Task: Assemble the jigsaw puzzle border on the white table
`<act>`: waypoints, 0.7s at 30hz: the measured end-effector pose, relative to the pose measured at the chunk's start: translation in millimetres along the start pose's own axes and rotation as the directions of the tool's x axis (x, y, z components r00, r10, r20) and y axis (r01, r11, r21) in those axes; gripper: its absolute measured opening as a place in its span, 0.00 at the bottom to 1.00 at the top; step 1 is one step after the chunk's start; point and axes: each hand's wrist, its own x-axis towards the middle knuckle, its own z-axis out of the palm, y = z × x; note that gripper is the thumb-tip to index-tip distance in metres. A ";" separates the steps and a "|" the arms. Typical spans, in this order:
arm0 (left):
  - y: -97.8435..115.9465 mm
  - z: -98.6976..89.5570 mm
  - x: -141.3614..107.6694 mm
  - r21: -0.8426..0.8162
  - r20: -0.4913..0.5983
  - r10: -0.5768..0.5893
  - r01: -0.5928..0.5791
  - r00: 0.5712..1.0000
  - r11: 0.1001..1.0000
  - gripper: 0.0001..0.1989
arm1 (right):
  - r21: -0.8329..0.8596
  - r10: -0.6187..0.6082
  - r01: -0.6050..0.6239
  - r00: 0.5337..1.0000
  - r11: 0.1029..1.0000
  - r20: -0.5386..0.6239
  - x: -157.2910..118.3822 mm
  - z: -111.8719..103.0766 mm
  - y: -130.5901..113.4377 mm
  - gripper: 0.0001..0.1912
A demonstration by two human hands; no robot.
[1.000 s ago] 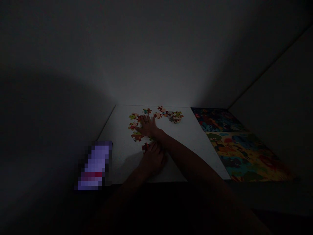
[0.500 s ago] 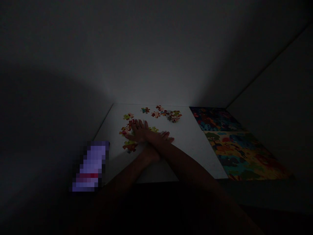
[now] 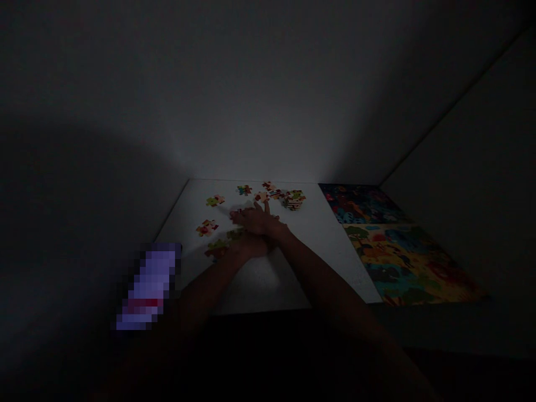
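My right arm crosses over my left wrist above the white table. My right hand (image 3: 253, 219) is closed at a reddish jigsaw piece (image 3: 242, 213), partly covered by its fingers; two other fingers stick up. Beneath it lies my left hand (image 3: 256, 245), its fingers mostly hidden behind the right wrist. Green jigsaw pieces (image 3: 235, 234) lie left of my left hand. Close by are a green and brown piece (image 3: 216, 249) and a pink-red cluster (image 3: 207, 228). Beyond my right hand sits a pale piece (image 3: 261, 196). The light is very dim.
A stack of jigsaw pieces (image 3: 294, 200) stands at the back right, and several loose pieces (image 3: 243, 190) lie along the back. Two colourful picture sheets (image 3: 393, 251) cover the right side. A blurred-out phone-like object (image 3: 148, 279) is at the left edge. A wall (image 3: 251, 111) rises behind.
My right hand has moved right, and the reddish piece with it, away from the pink-red cluster. My left hand's fingers have drawn in behind the right wrist. The view has shifted slightly.
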 end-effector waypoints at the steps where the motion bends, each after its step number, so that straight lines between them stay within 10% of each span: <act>1: -2.9 -3.0 0.7 -0.004 0.029 0.046 -0.046 0.999 0.999 0.28 | -0.003 -0.007 0.007 1.000 1.000 -0.010 -2.3 -6.5 6.1 0.36; 5: -22.2 -19.5 3.1 0.043 0.125 0.168 -0.175 0.978 0.984 0.28 | 0.001 0.066 -0.067 0.980 0.998 -0.188 -20.0 -13.5 29.1 0.30; 11: -59.9 -31.2 7.4 0.157 0.206 0.096 -0.129 0.974 0.979 0.26 | 0.073 0.345 -0.341 0.875 0.937 -0.340 -63.4 32.8 29.5 0.37; 21: -71.5 -41.6 18.7 0.168 0.243 -0.059 0.018 0.968 0.986 0.26 | -0.050 0.177 -0.203 0.930 0.978 -0.323 -75.0 67.9 -8.1 0.47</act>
